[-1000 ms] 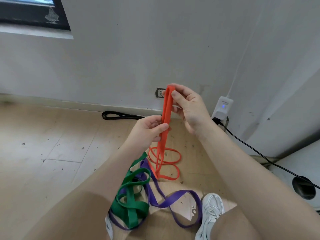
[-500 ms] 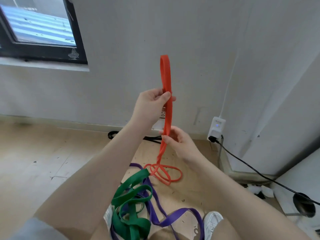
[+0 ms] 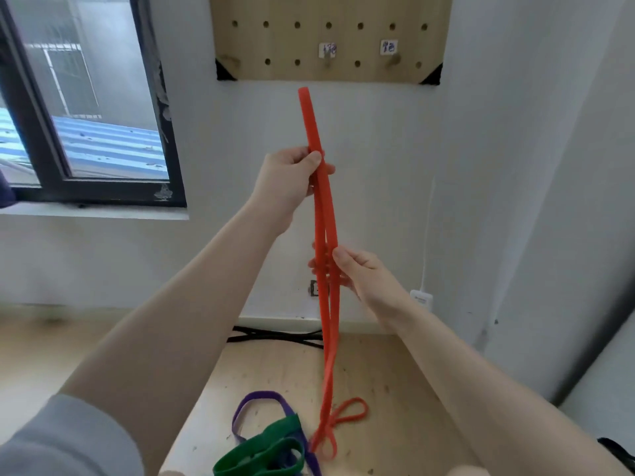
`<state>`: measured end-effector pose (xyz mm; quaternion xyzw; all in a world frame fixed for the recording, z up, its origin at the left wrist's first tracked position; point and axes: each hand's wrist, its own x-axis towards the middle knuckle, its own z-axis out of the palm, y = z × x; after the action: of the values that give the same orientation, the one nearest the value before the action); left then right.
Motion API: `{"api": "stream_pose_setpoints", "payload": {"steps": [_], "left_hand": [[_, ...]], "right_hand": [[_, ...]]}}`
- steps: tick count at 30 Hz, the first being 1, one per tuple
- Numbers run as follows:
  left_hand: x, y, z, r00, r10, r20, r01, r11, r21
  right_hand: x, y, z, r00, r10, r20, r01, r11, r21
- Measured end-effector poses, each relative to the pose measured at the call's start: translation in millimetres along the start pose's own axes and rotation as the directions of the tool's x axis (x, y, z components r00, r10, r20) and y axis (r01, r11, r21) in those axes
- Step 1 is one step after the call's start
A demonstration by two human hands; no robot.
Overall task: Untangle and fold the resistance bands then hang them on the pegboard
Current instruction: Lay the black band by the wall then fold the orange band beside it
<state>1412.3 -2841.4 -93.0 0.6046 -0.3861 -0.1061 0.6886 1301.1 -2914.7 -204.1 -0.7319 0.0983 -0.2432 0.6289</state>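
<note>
An orange resistance band [image 3: 326,214] hangs upright in front of the wall, its strands doubled side by side. My left hand [image 3: 292,178] pinches it near the top, with a short stub sticking up above the fingers. Lower down, my right hand [image 3: 357,273] grips the strands. The band's tail trails to the floor and ends in small loops [image 3: 347,415]. A green band [image 3: 264,453] and a purple band [image 3: 254,407] lie tangled together on the floor. The wooden pegboard [image 3: 275,42] is mounted on the wall above, with two labelled pegs [image 3: 391,60].
A dark-framed window [image 3: 96,108] is on the left. Black cables [image 3: 275,336] run along the skirting board. A wall socket [image 3: 314,288] sits behind the band, and a white plug adapter [image 3: 421,297] is at the right. A corner wall juts out on the right.
Both hands have risen with the orange band, and my view has tilted up, bringing the pegboard into sight. More of the band is off the floor; fewer loops lie there.
</note>
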Motion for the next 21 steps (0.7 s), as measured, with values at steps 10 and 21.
{"api": "stream_pose_setpoints", "payload": {"steps": [10, 21], "left_hand": [[12.1, 24.3, 10.0, 0.998, 0.057, 0.028, -0.057, 0.998, 0.007], [6.0, 5.0, 12.1, 0.991, -0.030, 0.127, 0.036, 0.998, -0.046]], "right_hand": [[7.5, -26.3, -10.1, 0.997, 0.071, 0.013, -0.072, 0.957, 0.279], [8.1, -9.6, -17.9, 0.996, 0.088, 0.028, -0.092, 0.974, 0.206]]}}
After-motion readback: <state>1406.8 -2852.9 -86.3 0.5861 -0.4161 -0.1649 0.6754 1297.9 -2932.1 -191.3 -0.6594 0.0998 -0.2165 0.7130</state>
